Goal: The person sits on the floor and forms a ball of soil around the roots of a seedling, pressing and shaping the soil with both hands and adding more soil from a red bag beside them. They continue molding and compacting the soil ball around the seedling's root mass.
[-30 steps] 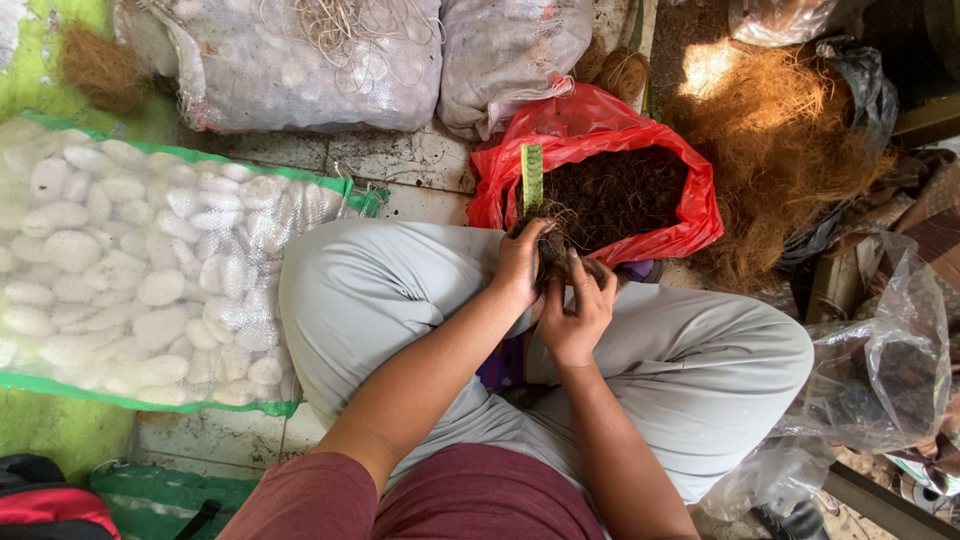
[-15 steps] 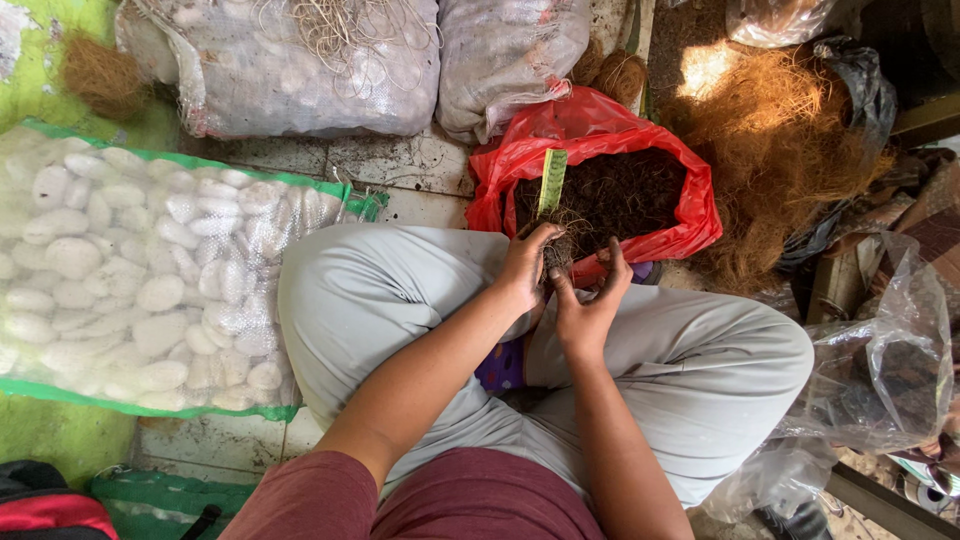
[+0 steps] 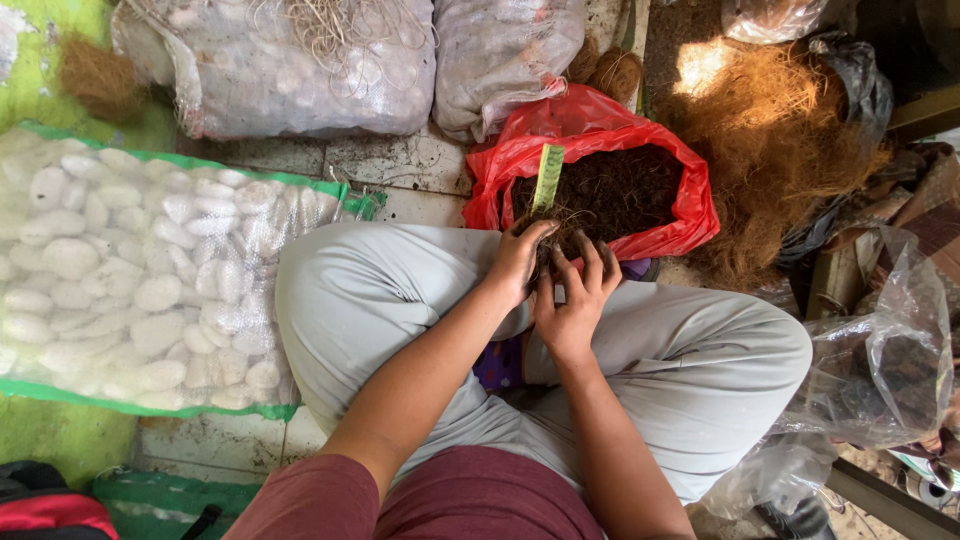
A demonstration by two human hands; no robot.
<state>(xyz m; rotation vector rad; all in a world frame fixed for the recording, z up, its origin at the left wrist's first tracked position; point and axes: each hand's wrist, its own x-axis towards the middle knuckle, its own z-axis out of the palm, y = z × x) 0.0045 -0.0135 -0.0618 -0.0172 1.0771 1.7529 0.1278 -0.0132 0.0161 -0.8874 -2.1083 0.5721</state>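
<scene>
I sit cross-legged in grey trousers. Both hands cup a dark fibrous root ball (image 3: 562, 243) with a short green shoot (image 3: 548, 178) standing up from it. My left hand (image 3: 518, 262) wraps its left side and my right hand (image 3: 577, 295) presses on its right side with fingers spread. The ball is held just above my knees, at the near edge of a red plastic bag (image 3: 520, 160) filled with dark brown soil-like fibre (image 3: 630, 190).
A clear sack of white pebbles (image 3: 130, 270) lies on the left. Two more white mesh sacks (image 3: 270, 70) stand at the back. Loose orange-brown coconut fibre (image 3: 780, 150) is piled to the right, with crumpled clear plastic bags (image 3: 890, 350) beside it.
The root ball and both hands stay in place over the bag's edge. The right hand's fingers have shifted around the ball, and the green shoot has tilted slightly.
</scene>
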